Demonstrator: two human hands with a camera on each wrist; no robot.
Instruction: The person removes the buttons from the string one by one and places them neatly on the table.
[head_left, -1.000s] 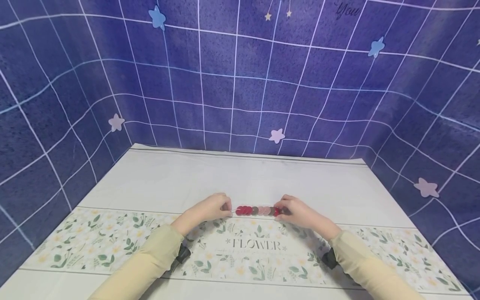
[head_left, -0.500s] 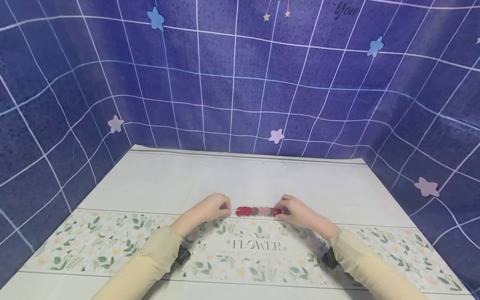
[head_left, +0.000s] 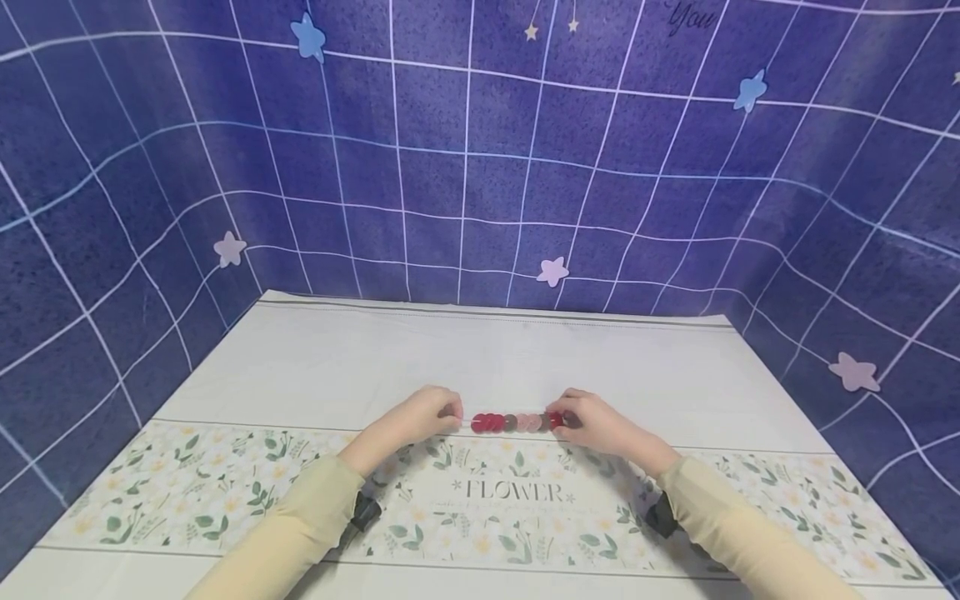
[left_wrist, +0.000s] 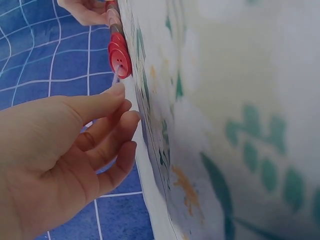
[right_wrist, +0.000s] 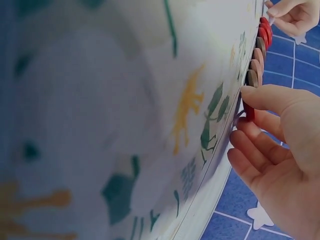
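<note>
A row of overlapping buttons (head_left: 517, 423) in red, brown and pink lies on the tablecloth between my two hands. At its left end, a whitish cord (left_wrist: 115, 79) comes out through the holes of a red button (left_wrist: 120, 62). My left hand (head_left: 427, 414) pinches this cord between thumb and index finger, a little apart from the buttons. On the other side my right hand (head_left: 596, 423) pinches the red button (right_wrist: 248, 111) at the right end, its thumb and index finger partly covering it. The other fingers of both hands are loosely bent.
The white tablecloth (head_left: 487, 350) carries a floral band with the word FLOWER in front of the buttons. A blue gridded curtain (head_left: 480, 192) with stars rises behind and at both sides. Dark wrist devices (head_left: 365, 510) sit under both sleeves.
My left hand has shifted very slightly left, and the right fingers have moved a little on the end button. The button row stays almost where it was.
</note>
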